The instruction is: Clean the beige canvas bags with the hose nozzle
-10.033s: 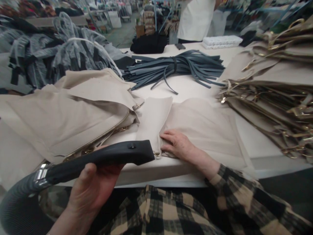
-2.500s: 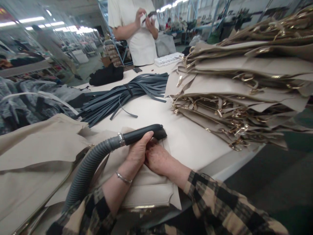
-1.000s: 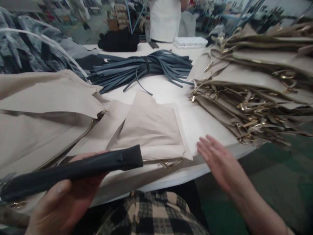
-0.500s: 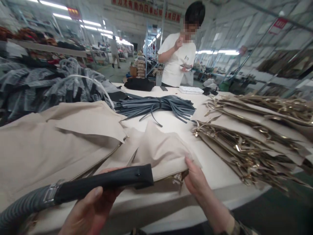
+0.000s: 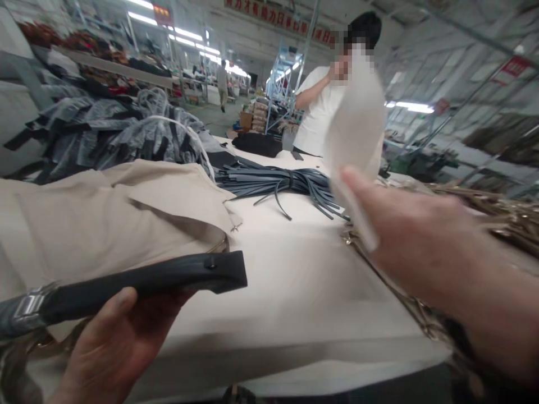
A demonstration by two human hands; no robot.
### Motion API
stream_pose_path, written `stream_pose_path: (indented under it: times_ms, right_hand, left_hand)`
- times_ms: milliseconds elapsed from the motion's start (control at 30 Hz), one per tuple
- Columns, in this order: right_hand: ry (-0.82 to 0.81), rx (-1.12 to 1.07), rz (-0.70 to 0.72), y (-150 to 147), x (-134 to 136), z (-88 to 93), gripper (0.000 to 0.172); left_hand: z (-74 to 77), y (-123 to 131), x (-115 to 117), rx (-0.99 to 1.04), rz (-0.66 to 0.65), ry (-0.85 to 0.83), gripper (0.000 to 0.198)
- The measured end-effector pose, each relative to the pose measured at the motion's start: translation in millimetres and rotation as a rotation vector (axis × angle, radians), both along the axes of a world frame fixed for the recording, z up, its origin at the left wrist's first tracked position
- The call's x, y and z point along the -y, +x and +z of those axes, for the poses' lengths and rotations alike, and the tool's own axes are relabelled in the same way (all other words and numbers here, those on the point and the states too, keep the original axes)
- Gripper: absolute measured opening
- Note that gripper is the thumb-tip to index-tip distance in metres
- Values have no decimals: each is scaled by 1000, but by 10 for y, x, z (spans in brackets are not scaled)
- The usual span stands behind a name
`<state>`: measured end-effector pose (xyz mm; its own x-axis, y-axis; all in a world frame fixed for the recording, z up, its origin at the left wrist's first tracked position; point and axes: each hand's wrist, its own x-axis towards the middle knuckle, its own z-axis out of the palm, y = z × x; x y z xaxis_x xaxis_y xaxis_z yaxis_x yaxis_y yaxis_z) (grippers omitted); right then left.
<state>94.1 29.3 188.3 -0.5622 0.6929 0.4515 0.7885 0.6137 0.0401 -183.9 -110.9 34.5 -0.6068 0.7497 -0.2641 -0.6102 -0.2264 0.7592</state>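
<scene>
My left hand (image 5: 122,336) is wrapped around a black vacuum nozzle (image 5: 155,275), its flat end pointing right and a metal clamp joining it to the hose. My right hand (image 5: 429,241), smeared by motion, is raised on the right and grips a beige fabric piece (image 5: 357,118). That piece hangs upright and blurred in front of a person in a white shirt. Left of and behind the nozzle lies a heap of beige fabric pieces (image 5: 168,196) with a zipper edge. Beneath my right arm is a stack of beige pieces with gold-coloured metal fittings (image 5: 514,224).
A tied bundle of dark grey strips (image 5: 273,182) lies across the pale table (image 5: 261,314). Plastic-wrapped black items (image 5: 122,129) are piled at the left. A folded black cloth (image 5: 256,144) lies at the far edge, where the person (image 5: 314,109) stands.
My right hand has lifted the beige fabric piece off the table, up and to the right. The nozzle in my left hand has shifted slightly left. The view has turned a little left.
</scene>
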Motion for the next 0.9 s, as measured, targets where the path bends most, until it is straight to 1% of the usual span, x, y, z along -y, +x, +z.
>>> stream_pose_path:
  times_ms: [33,67,100,133,167,200,233,267,300,367,400,433,467,500,567,633,700,767,900]
  right_hand:
    - [-35,176,57,-168,75,-335,58]
    - [-94,307,109,-306,174,-696,58]
    - [-179,408,167,-410,292,-1048,56]
    - [-241,474,204,-477,415,-1359,54]
    - [-279,517,256,-513,525,-1602,53]
    - [-320,549,304,-526,603,-1765,59]
    - [-377,567,342,-524,634,-1846,64]
    - [-445,573,370,-519,608,-1857,63]
    - [-506,570,377,-517,527,-1819,57]
    - [-562,524,351,-546,243,-1697,41]
    - [-543,478,332,-579,71,-1661,36]
    - [-504,421,318,-621,-100,-1664,34]
    - [-466,362,318,-669,-254,-1712,34]
    - [-441,309,329,-718,-382,-1801,36]
    - [-426,239,337,-797,-543,-2060,45]
    - [-433,214,311,-836,-589,-2326,52]
    - [-433,194,275,-834,-574,-2501,54]
    - [-429,169,262,-814,-548,-2564,55]
    - [-434,119,267,-789,-547,-2519,55]
  left_hand:
    - [-3,-16,4,-12,9,22,37]
    - [-16,-42,9,-24,14,45,39]
    - [-37,-76,15,-36,8,70,41]
    - [-62,-115,23,-47,2,91,42]
    - [-90,-156,32,-58,-9,105,41]
    - [-119,-195,41,-66,-20,109,38]
    - [-148,-229,50,-72,-30,108,35]
    - [-177,-255,54,-77,-39,102,33]
    - [-206,-271,53,-80,-47,98,31]
    - [-263,-261,23,-79,-59,90,31]
    - [-292,-234,-9,-81,-51,95,31]
    - [-321,-192,-53,-86,-39,103,30]
    - [-350,-139,-109,-92,-25,106,29]
    - [-378,-77,-174,-99,-8,108,28]
    - [-435,58,-326,-112,19,96,29]
    - [-494,184,-496,-116,38,74,32]
    - [-553,276,-673,-111,65,54,35]
    - [-609,324,-852,-99,105,24,38]
    - [-693,330,-1197,-87,209,-33,44]
